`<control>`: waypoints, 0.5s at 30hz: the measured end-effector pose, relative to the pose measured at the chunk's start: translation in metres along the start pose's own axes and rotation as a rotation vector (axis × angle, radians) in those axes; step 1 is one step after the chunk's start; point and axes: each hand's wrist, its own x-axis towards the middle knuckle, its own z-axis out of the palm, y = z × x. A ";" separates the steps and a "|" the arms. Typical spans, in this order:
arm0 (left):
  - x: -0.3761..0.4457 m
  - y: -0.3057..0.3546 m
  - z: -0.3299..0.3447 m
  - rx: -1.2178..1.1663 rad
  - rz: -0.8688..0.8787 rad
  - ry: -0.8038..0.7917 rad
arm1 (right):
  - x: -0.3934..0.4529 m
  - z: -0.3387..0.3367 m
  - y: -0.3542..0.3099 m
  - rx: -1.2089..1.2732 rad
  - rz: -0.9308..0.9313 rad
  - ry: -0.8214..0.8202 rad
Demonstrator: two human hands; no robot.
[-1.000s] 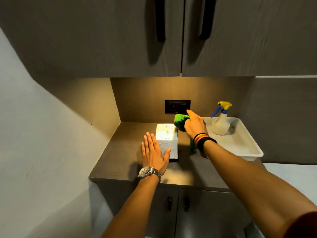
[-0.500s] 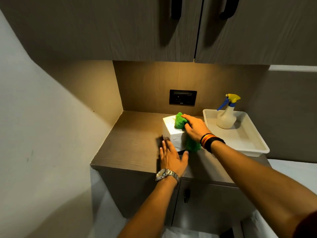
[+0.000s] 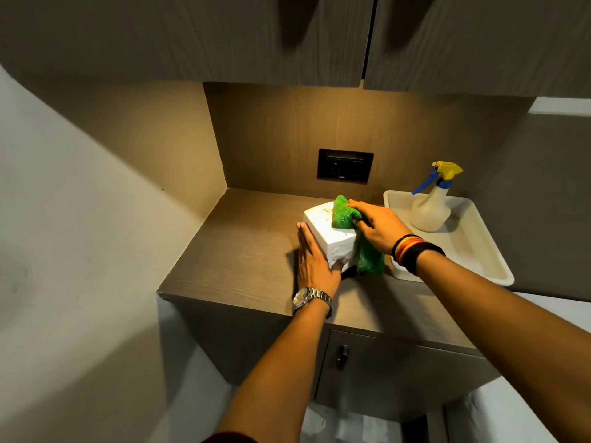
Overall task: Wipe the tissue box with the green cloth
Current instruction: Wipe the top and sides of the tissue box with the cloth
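Dark wood-grain counter (image 3: pixel 243 251) under a warm lamp carries the tissue box (image 3: pixel 323 230), white and cube-like, its top speckled with small yellowish marks, no writing I can read. My left hand (image 3: pixel 315 262) lies flat and open against the box's left side, thumb on its front. My right hand (image 3: pixel 379 228) presses the green cloth (image 3: pixel 345 214) onto the box's top, fingers closed on it; the cloth hangs down the box's right side. Right of the box, 1 white tray (image 3: pixel 486 257) holds 1 spray bottle (image 3: pixel 430 206). Behind the box sits a black socket (image 3: pixel 344 165), its print too small.

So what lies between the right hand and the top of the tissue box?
In the head view, the green cloth lies between the right hand and the tissue box.
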 end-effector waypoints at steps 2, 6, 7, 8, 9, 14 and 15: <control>0.001 -0.003 0.003 -0.002 0.036 0.021 | 0.003 -0.002 -0.003 -0.015 0.027 0.149; -0.004 -0.004 0.013 0.006 0.078 0.058 | 0.010 0.003 -0.014 -0.052 0.079 0.439; -0.005 -0.004 0.014 0.004 0.078 0.065 | 0.011 0.009 -0.014 -0.075 0.020 0.377; -0.004 -0.005 0.014 0.005 0.083 0.068 | 0.011 0.018 -0.012 -0.106 -0.044 0.256; -0.003 -0.005 0.014 0.012 0.089 0.067 | 0.011 0.027 -0.009 -0.136 -0.089 0.125; 0.007 -0.005 0.012 0.013 0.092 0.075 | 0.002 0.038 -0.004 -0.108 -0.152 0.012; 0.006 -0.005 0.014 0.004 0.080 0.095 | 0.000 0.038 -0.004 -0.123 -0.179 -0.004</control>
